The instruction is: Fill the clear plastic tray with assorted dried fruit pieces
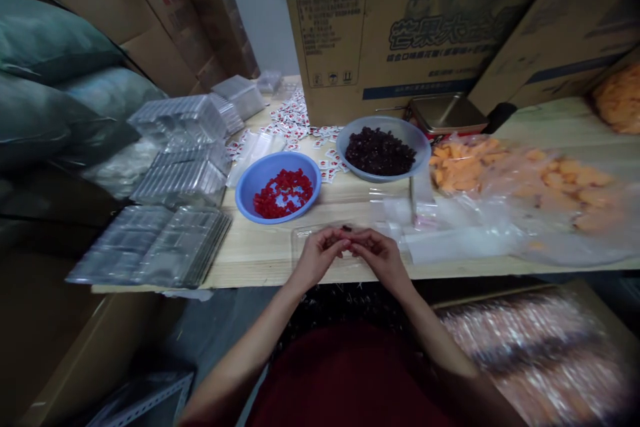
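Table point(350, 203): wooden, carrying everything below.
Bags point(520, 180): orange pieces, to your right.
Bowls: dark fruit point(381, 150) and red pieces point(283, 192), beyond your hands.
Tray point(320, 240): clear, under your hands at the near edge.
Hands: left point(317, 255) and right point(379, 255) pinch one small dark piece point(346, 229) together (fingertips meeting).
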The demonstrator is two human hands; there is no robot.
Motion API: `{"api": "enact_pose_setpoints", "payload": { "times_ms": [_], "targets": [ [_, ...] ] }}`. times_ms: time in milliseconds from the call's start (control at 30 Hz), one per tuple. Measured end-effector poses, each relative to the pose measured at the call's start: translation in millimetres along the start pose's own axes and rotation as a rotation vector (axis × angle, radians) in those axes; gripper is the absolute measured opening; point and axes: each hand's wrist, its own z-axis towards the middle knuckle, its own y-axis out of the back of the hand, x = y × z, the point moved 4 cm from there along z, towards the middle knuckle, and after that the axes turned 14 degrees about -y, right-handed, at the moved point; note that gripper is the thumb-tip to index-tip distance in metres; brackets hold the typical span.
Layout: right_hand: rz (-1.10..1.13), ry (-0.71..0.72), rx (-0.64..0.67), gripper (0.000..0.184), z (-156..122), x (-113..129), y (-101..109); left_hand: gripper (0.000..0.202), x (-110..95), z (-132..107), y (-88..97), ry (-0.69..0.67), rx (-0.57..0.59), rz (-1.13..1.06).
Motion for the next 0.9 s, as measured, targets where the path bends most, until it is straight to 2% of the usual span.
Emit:
{"api": "enact_pose_setpoints", "payload": {
  "times_ms": [67, 133, 200, 300, 400, 467, 533, 633, 733, 800, 833, 900],
  "targets": [
    [-0.15, -0.006, -0.082, 0.01, -3.5, -16.4, 9.4, 0.02, 20.3, -10.5, -10.5, 0.014, -0.007, 0.032],
    [-0.388, 0.039, -0.15, 0.008, -5.7, -26.9, 15.1, 0.018, 35.4, -15.2, -10.9, 0.009, 0.008, 0.155],
    [-0.605, 0.119, -0.173, 0.009, -6.4, -30.7, 14.5, 0.019, 42.3, -16.1, -9.0, -0.033, 0.039, 0.329],
    [-0.787, 0.205, -0.15, 0.014, -6.0, -29.9, 6.7, 0.017, 40.9, -15.4, -11.9, -0.162, 0.129, 0.608],
    [-0.904, 0.207, -0.151, 0.018, -6.4, -28.0, 0.5, 0.019, 35.5, -17.6, -16.1, -0.263, 0.16, 0.854],
    [-0.956, 0.19, -0.148, 0.02, -7.4, -27.1, -0.3, 0.021, 32.1, -18.3, -17.0, -0.29, 0.169, 0.934],
    [-0.964, 0.174, -0.143, 0.021, -7.3, -25.0, 2.4, 0.023, 28.8, -11.2, -15.4, -0.308, 0.181, 0.913],
    [-0.91, 0.176, -0.177, 0.022, -2.8, -16.8, 13.2, 0.028, 26.3, 28.9, -6.5, -0.336, 0.128, 0.86],
    [-0.86, 0.201, -0.231, 0.023, 4.6, -5.9, 25.7, 0.041, 37.7, 99.6, 6.1, -0.284, 0.062, 1.062],
    [-0.842, 0.207, -0.241, 0.022, 7.3, -1.4, 31.5, 0.051, 56.2, 144.0, 12.7, -0.125, 0.132, 1.273],
    [-0.829, 0.205, -0.239, 0.021, 7.5, -0.6, 33.8, 0.052, 64.1, 160.2, 14.7, -0.092, 0.151, 1.301],
    [-0.789, 0.19, -0.224, 0.02, 6.5, -2.1, 37.9, 0.052, 77.3, 175.9, 15.5, -0.06, 0.203, 1.323]
  ]
}}
